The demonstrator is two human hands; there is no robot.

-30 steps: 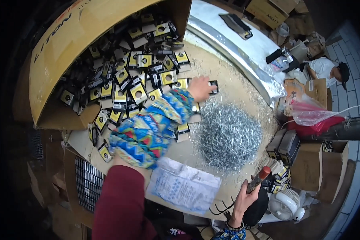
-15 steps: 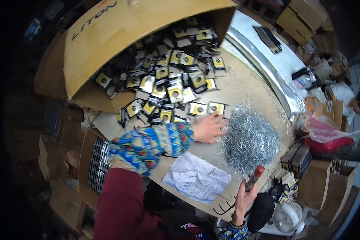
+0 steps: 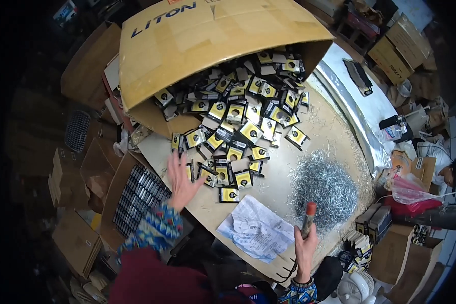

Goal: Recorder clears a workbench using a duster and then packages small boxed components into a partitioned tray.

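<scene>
Yellow-black boxes (image 3: pixel 251 131) piled; left hand (image 3: pixel 183 186) spread at their edge; right hand (image 3: pixel 305 247) gripping red-tipped handle (image 3: pixel 308 219).

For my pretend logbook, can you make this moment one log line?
left hand: open, near small yellow-and-black boxes | right hand: gripping red-ended tool | silvery metal pile: on worktable | large carton: boxes inside

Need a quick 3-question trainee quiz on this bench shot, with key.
1. True or false: the left hand is holding the papers.

2. Which contains many of the small boxes?
A) the white fan
B) the big carton
C) the pink bag

3. Fill in: the right hand grips a tool with a ____ end above the fingers.

Key:
1. False; it is open, near the small boxes.
2. B
3. red
</scene>
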